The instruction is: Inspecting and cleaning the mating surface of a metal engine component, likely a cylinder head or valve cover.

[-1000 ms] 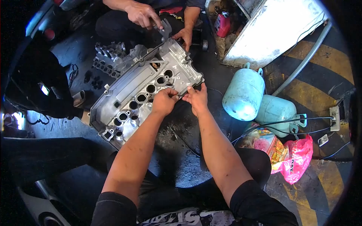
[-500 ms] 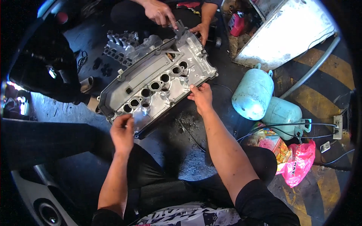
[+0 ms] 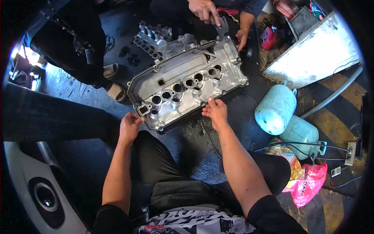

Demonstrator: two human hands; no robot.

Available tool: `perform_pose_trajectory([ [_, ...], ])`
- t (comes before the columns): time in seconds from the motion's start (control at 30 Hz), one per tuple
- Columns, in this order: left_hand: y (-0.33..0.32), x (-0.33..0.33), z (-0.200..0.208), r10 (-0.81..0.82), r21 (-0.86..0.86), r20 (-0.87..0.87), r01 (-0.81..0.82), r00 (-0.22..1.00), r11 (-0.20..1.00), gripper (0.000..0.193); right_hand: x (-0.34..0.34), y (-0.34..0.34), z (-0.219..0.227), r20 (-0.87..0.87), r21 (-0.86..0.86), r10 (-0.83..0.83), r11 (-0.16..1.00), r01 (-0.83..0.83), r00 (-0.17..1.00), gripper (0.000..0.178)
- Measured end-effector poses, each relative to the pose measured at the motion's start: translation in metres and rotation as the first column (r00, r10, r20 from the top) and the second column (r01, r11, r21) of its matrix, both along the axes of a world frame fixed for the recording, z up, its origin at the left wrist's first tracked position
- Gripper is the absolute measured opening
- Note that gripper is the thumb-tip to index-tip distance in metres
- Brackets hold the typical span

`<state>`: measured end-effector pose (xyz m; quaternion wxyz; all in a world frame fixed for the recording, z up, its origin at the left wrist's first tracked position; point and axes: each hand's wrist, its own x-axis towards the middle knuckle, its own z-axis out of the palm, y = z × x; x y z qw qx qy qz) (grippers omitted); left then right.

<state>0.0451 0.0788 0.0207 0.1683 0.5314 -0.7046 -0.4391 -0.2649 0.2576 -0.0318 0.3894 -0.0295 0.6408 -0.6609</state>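
A silvery metal engine valve cover (image 3: 183,107), with a row of round holes, is held tilted in front of me. My left hand (image 3: 130,126) is closed on its near left corner, beside a squarish opening. At the middle of its near edge, my right hand (image 3: 216,113) pinches the rim between thumb and fingers. Another person's hand (image 3: 240,37) supports the far right end of the cover. That person's other hand (image 3: 204,11) has its fingers at a dark grey flat piece (image 3: 222,28) standing against the far edge; its kind is unclear.
Behind the cover lies a metal intake manifold (image 3: 154,39) on the dark floor. Two light blue gas cylinders (image 3: 276,109), a pink plastic bag (image 3: 309,183) and cables are at my right. A white metal panel (image 3: 315,46) stands far right; a person's shoe (image 3: 116,93) is at far left.
My left hand has moved from over the cover's near left part to its corner. My right hand stays at the near edge. The whole view has shifted, putting the scene further right.
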Motion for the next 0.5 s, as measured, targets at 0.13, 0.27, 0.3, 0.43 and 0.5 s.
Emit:
perform_pose_trajectory([
  [0.13,0.002,0.003,-0.002,0.048,0.012,-0.072,-0.047,0.996,0.999,0.022,0.011,-0.006,0.001,0.058,-0.024,0.059,0.998,-0.058,0.997,0.03],
  [0.27,0.001,0.003,0.003,0.011,-0.001,-0.046,-0.011,0.999,1.0,0.021,0.012,-0.011,0.0,-0.041,-0.038,0.041,0.998,-0.043,0.998,0.032],
  [0.3,-0.004,0.012,-0.007,-0.016,0.011,-0.04,0.016,0.999,1.0,0.021,0.016,-0.009,0.003,-0.008,-0.013,0.039,0.999,-0.039,0.999,0.032],
  [0.43,-0.022,-0.005,0.005,0.031,0.046,-0.236,-0.021,0.971,0.999,0.035,0.01,-0.006,0.003,-0.008,-0.013,0.025,1.0,-0.025,1.0,0.036],
  [0.5,-0.042,0.001,0.006,0.117,0.046,-0.288,-0.108,0.951,0.993,0.036,0.02,-0.014,0.004,-0.085,-0.003,0.038,0.999,-0.039,0.996,0.041],
])
